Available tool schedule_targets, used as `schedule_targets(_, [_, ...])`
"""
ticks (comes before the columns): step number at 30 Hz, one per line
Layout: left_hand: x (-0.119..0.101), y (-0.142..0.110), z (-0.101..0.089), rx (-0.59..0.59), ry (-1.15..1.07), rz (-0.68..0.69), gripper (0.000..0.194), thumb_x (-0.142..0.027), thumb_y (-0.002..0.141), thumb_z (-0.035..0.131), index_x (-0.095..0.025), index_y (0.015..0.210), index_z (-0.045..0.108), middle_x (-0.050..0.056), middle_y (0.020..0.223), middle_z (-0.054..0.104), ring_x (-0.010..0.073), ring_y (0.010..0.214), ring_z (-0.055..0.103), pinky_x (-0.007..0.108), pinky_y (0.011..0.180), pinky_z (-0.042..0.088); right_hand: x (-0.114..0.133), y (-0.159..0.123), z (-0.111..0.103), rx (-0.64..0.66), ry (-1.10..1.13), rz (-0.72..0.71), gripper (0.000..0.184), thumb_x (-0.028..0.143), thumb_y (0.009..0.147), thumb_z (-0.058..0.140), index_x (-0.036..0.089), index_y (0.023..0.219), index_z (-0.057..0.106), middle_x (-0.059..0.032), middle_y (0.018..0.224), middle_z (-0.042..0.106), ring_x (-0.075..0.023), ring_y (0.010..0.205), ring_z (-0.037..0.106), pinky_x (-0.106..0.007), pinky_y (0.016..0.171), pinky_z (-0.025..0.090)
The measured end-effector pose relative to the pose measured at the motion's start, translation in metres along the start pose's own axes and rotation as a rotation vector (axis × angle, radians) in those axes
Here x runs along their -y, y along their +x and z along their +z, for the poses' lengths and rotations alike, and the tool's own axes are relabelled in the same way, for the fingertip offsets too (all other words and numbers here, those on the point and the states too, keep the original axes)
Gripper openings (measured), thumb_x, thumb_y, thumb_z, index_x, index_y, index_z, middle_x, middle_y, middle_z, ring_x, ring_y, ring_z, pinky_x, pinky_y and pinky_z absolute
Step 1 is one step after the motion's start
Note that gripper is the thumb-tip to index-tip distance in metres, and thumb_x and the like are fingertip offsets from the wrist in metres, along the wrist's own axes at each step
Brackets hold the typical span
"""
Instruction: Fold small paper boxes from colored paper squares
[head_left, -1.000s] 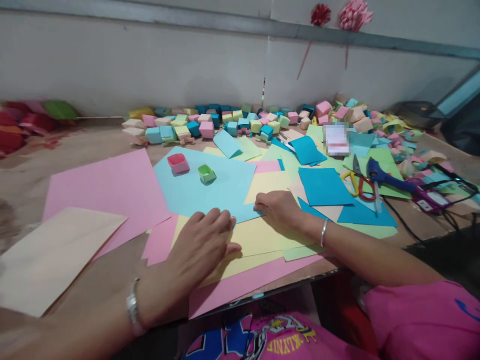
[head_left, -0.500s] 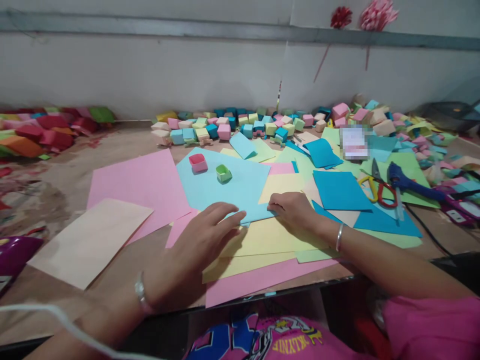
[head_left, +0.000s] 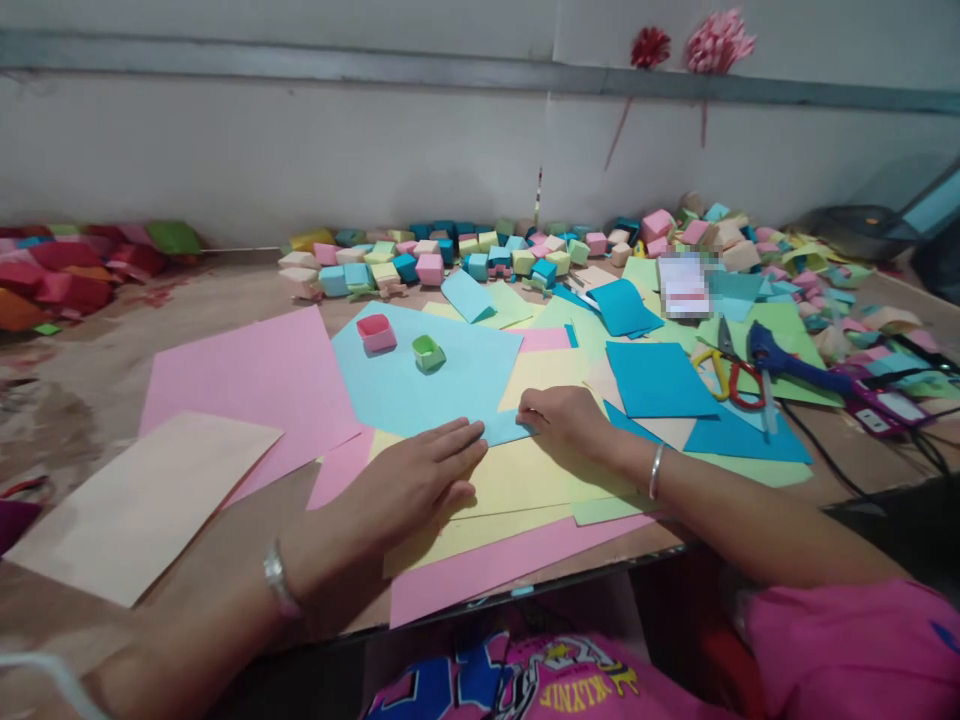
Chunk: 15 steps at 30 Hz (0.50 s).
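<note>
Head view: pink box (head_left: 376, 334), green box (head_left: 429, 354) sit open on blue paper (head_left: 480, 370).

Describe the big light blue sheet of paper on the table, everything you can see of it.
The large light blue paper sheet lies flat, matt and plain, with straight edges and angled corners. A small open pink paper box and a smaller green one sit on it. Its left side meets a large pink sheet. At its near edge, a narrow light blue strip shows between the flat left hand and the curled right hand; whether that is a fold or another piece is unclear.
</note>
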<state>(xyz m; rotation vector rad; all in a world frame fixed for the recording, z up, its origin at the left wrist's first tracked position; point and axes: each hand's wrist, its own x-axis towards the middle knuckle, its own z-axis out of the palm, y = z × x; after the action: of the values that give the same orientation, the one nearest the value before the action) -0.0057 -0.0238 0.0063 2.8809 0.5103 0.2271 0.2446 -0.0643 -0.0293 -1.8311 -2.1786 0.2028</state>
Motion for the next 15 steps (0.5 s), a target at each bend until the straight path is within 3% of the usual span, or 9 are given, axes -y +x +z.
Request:
schedule_targets(3, [-0.001,0.001,0.015,0.063,0.076,-0.035,0.04,-0.032,0.096,0.043,-0.019,0.133,0.055,0.009,0.145,0.05,0.0252,0.132,0.048,0.042,0.103,0.049,0.004,0.0,-0.002,0.005,-0.027,0.003,0.021,0.038,0.092,0.055,0.019,0.088,0.062,-0.0047,0.072,0.067,-0.015,0.063,0.054,-0.028,0.055,0.02])
schedule_targets(6, [0.0,-0.002,0.018,0.045,0.107,-0.039,0.043,-0.035,0.098,0.04,-0.019,0.134,0.054,0.009,0.145,0.049,0.0259,0.131,0.049,0.044,0.103,0.049,0.013,-0.001,-0.007,0.011,-0.092,0.004,0.036,0.053,0.087,0.059,0.018,0.095,0.059,-0.0059,0.075,0.067,-0.0171,0.066,0.056,-0.028,0.055,0.019])
schedule_targets(11, [0.009,-0.001,0.023,-0.039,0.172,0.026,0.042,-0.037,0.095,0.041,-0.018,0.128,0.06,0.008,0.138,0.056,0.0284,0.119,0.06,0.043,0.093,0.056,0.019,0.001,-0.02,0.105,-0.136,0.017,0.042,0.056,0.087,0.059,0.018,0.103,0.053,-0.0073,0.081,0.069,-0.0192,0.068,0.059,-0.028,0.052,0.02])
schedule_targets(15, [0.016,0.002,0.031,-0.133,0.098,-0.021,0.043,-0.036,0.094,0.035,-0.022,0.123,0.064,0.006,0.132,0.062,0.0262,0.109,0.066,0.041,0.085,0.058,0.01,-0.005,-0.026,0.138,-0.131,0.057,0.044,0.055,0.087,0.058,0.018,0.109,0.051,-0.006,0.082,0.071,-0.0185,0.066,0.059,-0.028,0.051,0.021])
